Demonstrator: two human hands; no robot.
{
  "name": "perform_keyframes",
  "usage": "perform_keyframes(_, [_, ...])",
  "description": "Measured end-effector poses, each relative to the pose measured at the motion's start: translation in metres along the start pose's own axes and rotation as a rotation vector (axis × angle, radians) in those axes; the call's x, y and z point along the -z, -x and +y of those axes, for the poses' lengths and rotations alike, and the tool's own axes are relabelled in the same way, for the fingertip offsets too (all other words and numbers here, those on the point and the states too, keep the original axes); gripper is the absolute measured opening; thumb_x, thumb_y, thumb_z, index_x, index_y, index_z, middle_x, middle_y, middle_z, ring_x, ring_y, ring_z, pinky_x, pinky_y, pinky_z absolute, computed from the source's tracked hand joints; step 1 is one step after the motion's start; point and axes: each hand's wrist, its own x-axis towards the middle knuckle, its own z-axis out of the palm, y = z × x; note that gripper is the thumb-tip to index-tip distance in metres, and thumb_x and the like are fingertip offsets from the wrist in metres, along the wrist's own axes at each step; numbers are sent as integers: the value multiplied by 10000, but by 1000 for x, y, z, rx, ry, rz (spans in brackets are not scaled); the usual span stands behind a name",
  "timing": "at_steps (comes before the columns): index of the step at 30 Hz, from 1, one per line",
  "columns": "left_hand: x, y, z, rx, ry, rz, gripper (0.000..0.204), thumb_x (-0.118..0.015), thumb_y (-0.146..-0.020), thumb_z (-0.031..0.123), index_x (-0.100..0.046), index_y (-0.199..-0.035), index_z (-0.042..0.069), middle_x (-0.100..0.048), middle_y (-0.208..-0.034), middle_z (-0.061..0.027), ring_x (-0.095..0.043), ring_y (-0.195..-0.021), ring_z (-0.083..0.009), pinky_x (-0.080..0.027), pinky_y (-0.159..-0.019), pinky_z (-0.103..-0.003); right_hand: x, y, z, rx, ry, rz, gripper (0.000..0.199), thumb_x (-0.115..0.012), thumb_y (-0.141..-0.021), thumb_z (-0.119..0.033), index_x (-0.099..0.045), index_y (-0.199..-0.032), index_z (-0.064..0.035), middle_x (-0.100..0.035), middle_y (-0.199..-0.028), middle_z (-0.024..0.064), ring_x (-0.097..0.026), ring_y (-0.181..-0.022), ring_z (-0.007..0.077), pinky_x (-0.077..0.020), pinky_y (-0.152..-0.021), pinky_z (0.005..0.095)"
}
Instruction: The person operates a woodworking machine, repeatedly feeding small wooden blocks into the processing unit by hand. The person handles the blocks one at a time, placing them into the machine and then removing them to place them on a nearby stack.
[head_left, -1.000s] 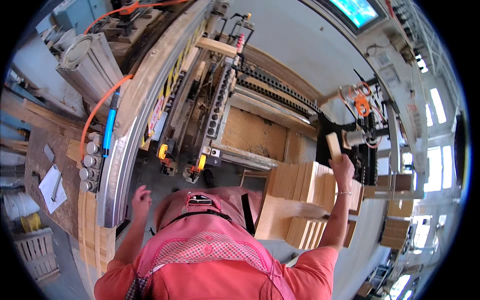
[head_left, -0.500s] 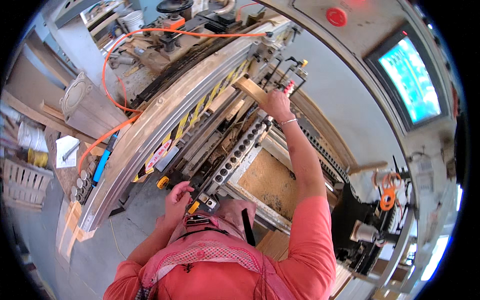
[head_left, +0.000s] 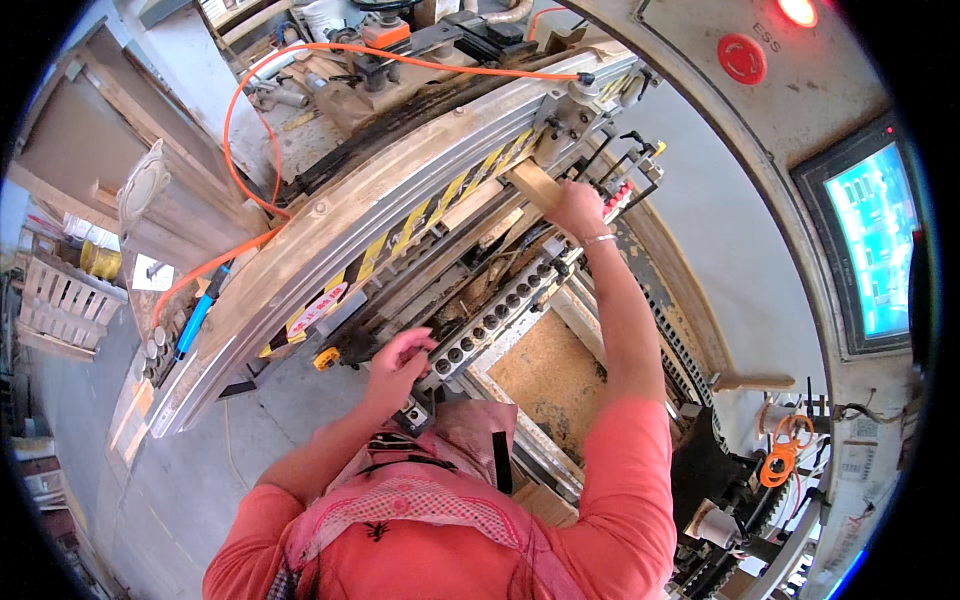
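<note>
My right hand (head_left: 578, 208) is stretched out over a large woodworking boring machine and is closed on a short pale wooden block (head_left: 535, 185). The block lies against the machine's curved metal beam (head_left: 330, 235), just below its yellow and black striped strip (head_left: 455, 190). My left hand (head_left: 400, 358) rests with its fingers spread on the near end of a bar with a row of drill heads (head_left: 500, 305), close to a yellow knob (head_left: 325, 357). It holds nothing.
An orange hose (head_left: 260, 95) loops over the machine's top. A chipboard panel (head_left: 545, 375) lies in the machine bed. A lit control screen (head_left: 880, 235) and a red round button (head_left: 741, 58) sit at the right. Wooden crates (head_left: 60, 300) stand at the left.
My right hand has carried the wooden block from a stack of boards on the right up to the machine's beam. My left hand has shifted along the drill bar. The view has swung left.
</note>
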Motion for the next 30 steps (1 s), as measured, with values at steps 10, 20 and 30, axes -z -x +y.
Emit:
perform_keyframes(10, [-49, -62, -15, -120, 238, -466, 661, -645, -806, 75, -282, -1357, 50, -475, -1258, -72, -448, -1159, -161, -435, -893, -301, 67, 171, -67, 237, -634, -415, 395, -779, -611, -296, -649, -863, -21, -636, -696, 96, -595, -610, 151, -492, -618, 277])
perform_keyframes(20, [-22, -35, -22, -209, 146, -228, 254, -560, -858, 69, -475, -1093, 26, -585, -1070, -81, -560, -912, -123, -467, -796, -288, 52, 109, -46, 85, -281, -118, 412, -781, -593, -297, -639, -867, -24, -653, -733, 107, -622, -618, 204, -512, -606, 314])
perform_keyframes(30, [-3, -12, -23, -248, -378, -415, 291, -647, -754, 153, -570, -1006, 31, -597, -1006, -64, -516, -1036, -182, -370, -935, -355, -6, 5, -21, 7, -4, -21, 430, -746, -584, -383, -647, -814, -34, -646, -851, 155, -633, -823, 306, -515, -717, 394])
